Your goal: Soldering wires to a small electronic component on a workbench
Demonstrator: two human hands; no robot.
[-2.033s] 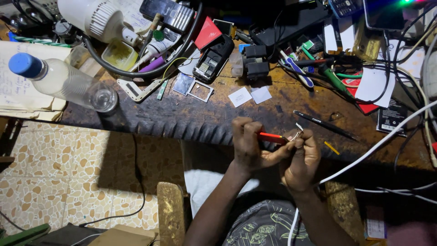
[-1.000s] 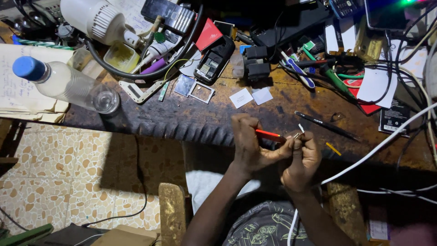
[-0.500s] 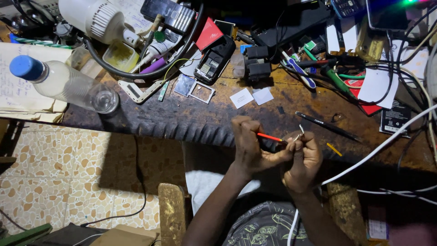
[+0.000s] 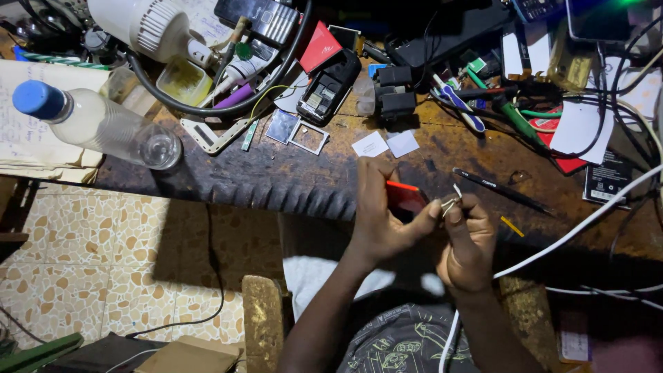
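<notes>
The left hand [image 4: 378, 224] is closed around a red tool [image 4: 406, 197], held just in front of the bench [image 4: 290, 181] edge; the tool's long axis runs left to right, slightly downward, and its working end points right, toward the other hand; the thumb reaches across to that end. The right hand [image 4: 469, 242] is clenched, pinching a small metal piece [image 4: 451, 202] between fingertips; two thin silver prongs stick up and to the left from the pinch, though what the piece is cannot be told. Tool tip and metal piece meet between the two hands, above the person's lap.

On the bench one black pen [image 4: 501, 190] lies just beyond the right hand, slanting from upper left to lower right; one short yellow stick [image 4: 512, 226] lies nearer the edge. Two white paper squares [image 4: 385, 144] sit side by side beyond the left hand. One opened black phone [image 4: 328, 88] rests behind them, its insides showing; two small square frames [image 4: 295, 132] lie to its left. One clear bottle [image 4: 97, 124] with a blue cap lies on its side at far left, cap pointing left, over a paper pad. One white cable [image 4: 587, 221] runs from the right edge down past the right wrist.
</notes>
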